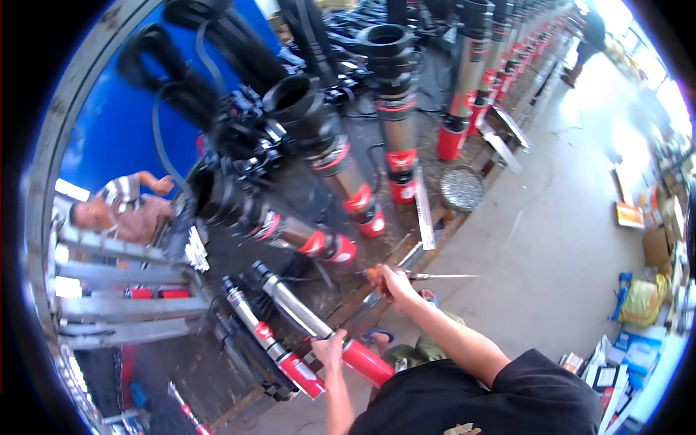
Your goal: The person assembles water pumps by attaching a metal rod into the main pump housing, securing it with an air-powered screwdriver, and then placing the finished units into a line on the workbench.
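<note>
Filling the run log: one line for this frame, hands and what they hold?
left hand: gripping steel pump tube near its red end | right hand: holding orange-handled screwdriver, tip pointing right | other pumps: standing in row

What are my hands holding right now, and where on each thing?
Right hand: screwdriver, by its orange handle. Left hand: steel pump tube, gripped near its red lower end.

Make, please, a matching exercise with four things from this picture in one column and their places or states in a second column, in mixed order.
Things:
1. left hand
2. right hand
3. round metal strainer
4. cardboard box

Places or states:
A. lies flat beside the row of standing pumps
B. grips an orange-handled screwdriver
C. stands at the far right, among stacked goods
D. holds the steel pump with a red end

Pairs: 1-D, 2-B, 3-A, 4-C
</note>
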{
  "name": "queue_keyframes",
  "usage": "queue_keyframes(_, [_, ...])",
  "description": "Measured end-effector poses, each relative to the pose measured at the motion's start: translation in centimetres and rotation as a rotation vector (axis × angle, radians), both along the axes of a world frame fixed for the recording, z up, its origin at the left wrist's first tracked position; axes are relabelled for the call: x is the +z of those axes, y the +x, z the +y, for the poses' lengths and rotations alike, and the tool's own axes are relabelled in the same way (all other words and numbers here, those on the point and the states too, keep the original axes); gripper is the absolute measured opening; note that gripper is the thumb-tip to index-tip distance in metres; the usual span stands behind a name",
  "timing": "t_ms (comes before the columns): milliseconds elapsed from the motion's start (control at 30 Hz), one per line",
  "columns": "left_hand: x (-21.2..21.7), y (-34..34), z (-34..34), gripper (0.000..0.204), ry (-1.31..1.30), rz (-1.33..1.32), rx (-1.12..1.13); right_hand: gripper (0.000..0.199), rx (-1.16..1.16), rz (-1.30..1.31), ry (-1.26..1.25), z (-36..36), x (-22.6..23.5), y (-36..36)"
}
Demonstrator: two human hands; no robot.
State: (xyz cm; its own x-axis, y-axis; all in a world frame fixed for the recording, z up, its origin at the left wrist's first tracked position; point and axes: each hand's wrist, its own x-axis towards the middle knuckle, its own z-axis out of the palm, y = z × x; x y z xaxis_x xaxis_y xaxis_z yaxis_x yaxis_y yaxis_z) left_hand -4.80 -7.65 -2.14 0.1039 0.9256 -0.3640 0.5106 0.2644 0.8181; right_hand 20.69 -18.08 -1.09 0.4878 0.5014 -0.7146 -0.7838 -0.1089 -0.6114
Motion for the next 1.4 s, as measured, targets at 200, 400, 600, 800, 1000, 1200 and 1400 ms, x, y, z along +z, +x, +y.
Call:
queue_keyframes(200, [1.6,2.4,-1.1,0.073,-0.063,0.04,0.007,0.057,0.264,-1.131,-1.004,-5.3,3.0,13.7])
queue_keyframes(400, [7.0,3.3,-1.2,0.091,0.214,0.528,-0.184,0.04,0.392,-1.031,-0.815,-6.3,2.3,15.8])
queue_keyframes(600, [17.0,7.1,-1.6,0.045,0.066,-0.24,-0.355,0.027,0.074,-0.842,-0.102,-14.3,5.9,2.0])
queue_keyframes(800, [20.9,12.5,-2.3,0.017,-0.374,-0.722,-0.519,0.03,0.699,-0.751,0.148,-17.1,13.6,-4.4])
queue_keyframes(1000, [23.2,12.1,-5.3,0.016,-0.458,-0.976,-0.289,0.024,0.655,-0.939,0.153,-12.5,12.5,-2.2])
queue_keyframes(1200, [21.6,9.8,-6.0,0.014,-0.167,-0.643,-0.351,0.025,0.525,-1.187,0.207,-9.4,14.6,-2.8])
queue_keyframes(1400, [23.2,9.0,-6.3,0.013,0.033,-0.282,-0.599,0.023,0.493,-1.249,0.351,-3.9,23.9,-1.6])
